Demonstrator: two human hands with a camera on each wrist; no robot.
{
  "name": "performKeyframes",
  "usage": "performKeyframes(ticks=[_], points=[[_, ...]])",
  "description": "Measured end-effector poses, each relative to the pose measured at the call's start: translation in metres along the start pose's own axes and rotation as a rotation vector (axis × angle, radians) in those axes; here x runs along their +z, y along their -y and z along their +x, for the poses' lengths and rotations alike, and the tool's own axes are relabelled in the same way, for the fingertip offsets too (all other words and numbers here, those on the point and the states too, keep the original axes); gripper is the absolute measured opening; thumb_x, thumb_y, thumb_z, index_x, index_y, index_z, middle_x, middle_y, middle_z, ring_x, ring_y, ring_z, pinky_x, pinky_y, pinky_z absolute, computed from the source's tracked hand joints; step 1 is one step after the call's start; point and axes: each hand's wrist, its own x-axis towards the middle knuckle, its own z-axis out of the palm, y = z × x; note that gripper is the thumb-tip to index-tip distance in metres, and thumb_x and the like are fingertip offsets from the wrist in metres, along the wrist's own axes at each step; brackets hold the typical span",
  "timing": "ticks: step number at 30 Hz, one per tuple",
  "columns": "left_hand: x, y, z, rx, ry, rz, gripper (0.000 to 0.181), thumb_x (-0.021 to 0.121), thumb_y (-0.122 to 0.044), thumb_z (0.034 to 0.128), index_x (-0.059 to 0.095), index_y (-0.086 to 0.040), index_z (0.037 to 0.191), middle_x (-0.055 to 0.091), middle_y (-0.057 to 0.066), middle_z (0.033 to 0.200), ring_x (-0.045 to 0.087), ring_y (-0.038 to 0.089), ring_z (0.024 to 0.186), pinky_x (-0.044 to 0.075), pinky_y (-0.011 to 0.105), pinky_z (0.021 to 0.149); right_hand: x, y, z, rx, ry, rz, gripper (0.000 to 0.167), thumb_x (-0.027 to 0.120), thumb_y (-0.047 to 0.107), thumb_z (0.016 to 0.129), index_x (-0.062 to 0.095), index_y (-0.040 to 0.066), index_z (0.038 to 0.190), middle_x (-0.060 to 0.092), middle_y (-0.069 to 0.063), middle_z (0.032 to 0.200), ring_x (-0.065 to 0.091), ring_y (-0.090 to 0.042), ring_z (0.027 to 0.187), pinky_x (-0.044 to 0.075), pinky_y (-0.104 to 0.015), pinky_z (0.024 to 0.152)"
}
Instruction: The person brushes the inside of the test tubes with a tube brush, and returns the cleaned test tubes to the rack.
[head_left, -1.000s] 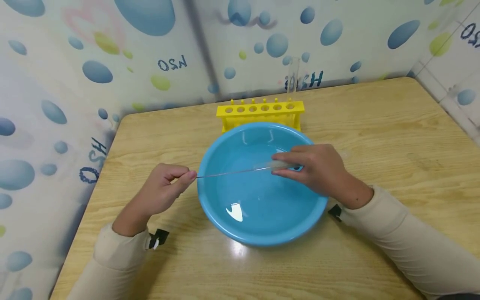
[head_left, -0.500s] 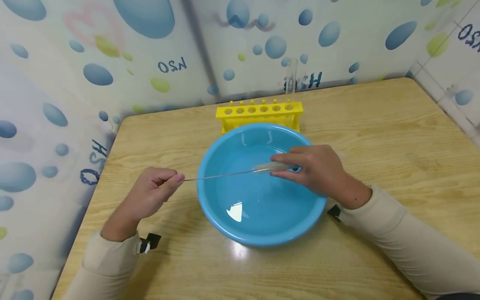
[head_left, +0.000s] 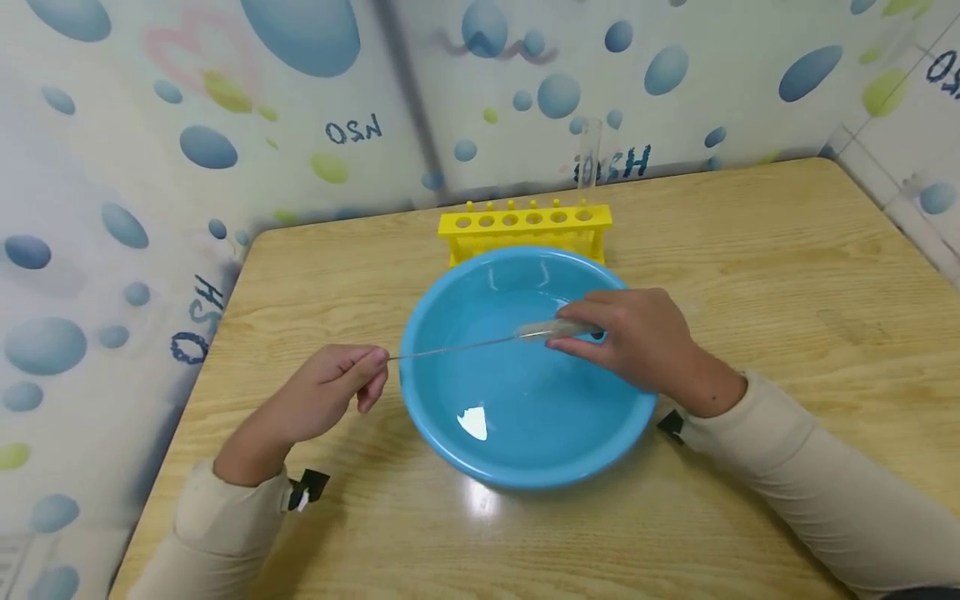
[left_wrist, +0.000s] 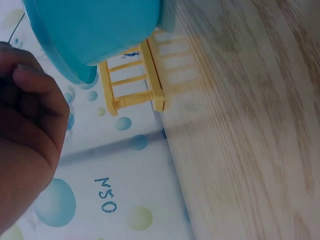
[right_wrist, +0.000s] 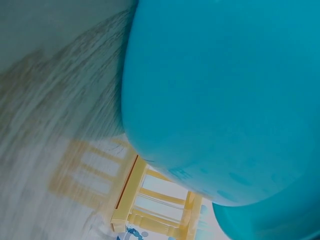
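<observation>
One thin metal rod (head_left: 457, 347) meets one slim see-through tube with pale contents (head_left: 536, 331) above one round blue plastic basin (head_left: 532, 477).
My left grip (head_left: 326, 392), just outside the basin's left rim, pinches the rod's end between thumb and finger; my right grip (head_left: 637, 342) pinches the tube over the basin's right side. Behind the basin, one yellow rack (head_left: 521, 228) shows six round holes, with a second tube (head_left: 592, 158), clear and upright, at its right end. Basin and rack stand on one wood-grain desk (head_left: 735, 275). Blue handwritten lettering (head_left: 636, 162) shows at four spots on the pale droplet-patterned wall (head_left: 285, 175), seemingly mirrored "H2O", the far-right one cut off.
</observation>
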Motion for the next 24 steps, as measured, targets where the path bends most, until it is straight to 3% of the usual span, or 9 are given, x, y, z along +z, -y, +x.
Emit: performKeyframes(ticks=[5, 13, 20, 24], points=[[0.006, -0.003, 0.005, -0.014, -0.059, 0.072, 0.044, 0.038, -0.018, 0.1099, 0.051, -0.012, 0.069, 0.047, -0.002, 0.06, 0.04, 0.014, 0.051, 0.038, 0.027, 0.048, -0.001, -0.002, -0.001, -0.018, -0.022, -0.021, 0.037, 0.083, 0.043, 0.079, 0.078, 0.015, 0.103, 0.077, 0.001, 0.086, 0.069, -0.013, 0.067, 0.042, -0.022, 0.049], [0.012, -0.004, 0.007, -0.009, -0.108, 0.076, 0.043, 0.04, -0.019, 0.1094, 0.051, -0.012, 0.069, 0.046, -0.002, 0.059, 0.038, 0.014, 0.051, 0.036, 0.027, 0.047, 0.001, -0.003, 0.0, -0.001, -0.01, -0.035, 0.036, 0.082, 0.044, 0.08, 0.078, 0.014, 0.1, 0.077, 0.0, 0.087, 0.07, -0.015, 0.068, 0.041, -0.022, 0.048], [0.016, -0.006, 0.009, -0.035, -0.116, 0.077, 0.041, 0.041, -0.022, 0.109, 0.052, -0.012, 0.071, 0.041, -0.003, 0.057, 0.037, 0.014, 0.05, 0.035, 0.026, 0.048, 0.001, -0.003, -0.001, 0.006, -0.004, -0.047, 0.035, 0.082, 0.044, 0.08, 0.078, 0.015, 0.098, 0.075, 0.001, 0.083, 0.067, -0.013, 0.063, 0.038, -0.022, 0.046], [0.02, -0.006, 0.011, -0.012, -0.117, 0.075, 0.04, 0.043, -0.019, 0.1084, 0.053, -0.011, 0.07, 0.039, -0.005, 0.057, 0.037, 0.011, 0.051, 0.034, 0.025, 0.047, 0.0, -0.002, -0.001, 0.008, -0.007, -0.046, 0.034, 0.082, 0.044, 0.08, 0.079, 0.015, 0.098, 0.074, 0.001, 0.081, 0.065, -0.012, 0.061, 0.037, -0.022, 0.046]])
